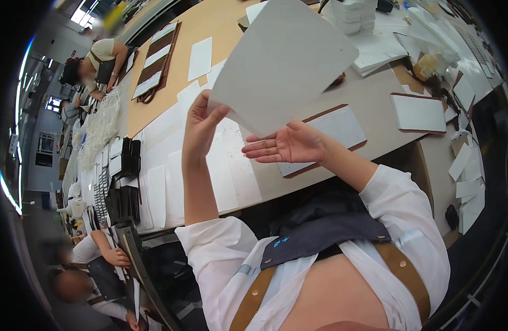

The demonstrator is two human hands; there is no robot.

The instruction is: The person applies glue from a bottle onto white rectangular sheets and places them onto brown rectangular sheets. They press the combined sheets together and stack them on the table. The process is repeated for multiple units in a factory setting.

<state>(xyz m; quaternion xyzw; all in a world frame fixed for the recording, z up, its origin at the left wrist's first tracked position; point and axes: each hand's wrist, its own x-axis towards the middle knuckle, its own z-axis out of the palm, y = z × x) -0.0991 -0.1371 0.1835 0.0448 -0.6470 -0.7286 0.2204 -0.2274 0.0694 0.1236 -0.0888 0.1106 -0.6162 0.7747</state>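
Head camera: the left hand (201,124) pinches the near left corner of a white sheet (281,60) between thumb and fingers, holding it above the desk (381,113), its long axis slanting away to the right. The right hand (290,144), nearer the brown-edged white panel (336,130), is flat and unclenched, palm up, at the sheet's lower corner; contact is unclear. That panel lies below and rightward, lengthwise along the desk's front edge.

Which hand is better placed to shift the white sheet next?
Probably the left hand: it pinches the white sheet at its left corner. The right hand is open, palm up, by the lower corner.
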